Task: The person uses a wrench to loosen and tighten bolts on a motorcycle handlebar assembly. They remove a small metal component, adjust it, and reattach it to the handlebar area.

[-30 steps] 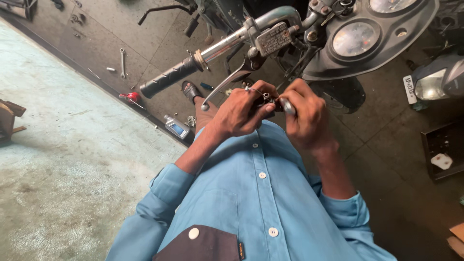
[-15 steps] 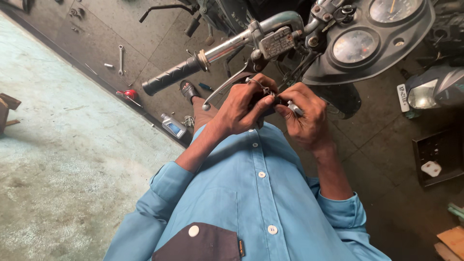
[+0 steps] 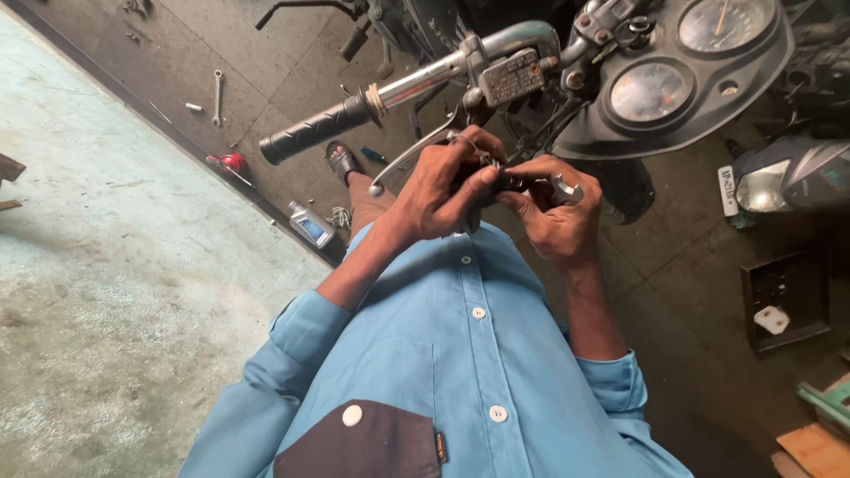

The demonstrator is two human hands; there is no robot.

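**Below the handlebar: small part held in two hands**

Head view, sole item. Below the motorcycle handlebar [image 3: 416, 84], both hands meet just under the silver brake lever [image 3: 412, 158].

- Left hand [image 3: 443, 190]: fingers curled narrow around a small dark part [image 3: 496, 181], thumb pressed across it. What lies inside the curl is hidden.
- Right hand [image 3: 553, 217]: pinching the same part from the other side; a short round silver piece [image 3: 567, 188] shows at its fingertips. Whether that piece is joined to the dark part cannot be told.
- Dark part: between the two hands, just beneath the handlebar's fluid reservoir [image 3: 512, 78], close to the person's blue shirt [image 3: 460, 354].

Other entries, placed from the handlebar: black rubber grip [image 3: 314, 130] at its end; twin round gauges [image 3: 686, 57] on the far side of the reservoir; on the floor beyond the grip, a spanner [image 3: 217, 96], a red can [image 3: 232, 163] and a small bottle [image 3: 312, 224]; a dark tray [image 3: 788, 296] well off past the gauges.

Handling note, as a judgement: the piece looks small and fiddly, so a firm brace from the left hand while the right works in short, controlled motions would suit. Keeping the work close over the body may keep anything dropped from rolling away across the floor.
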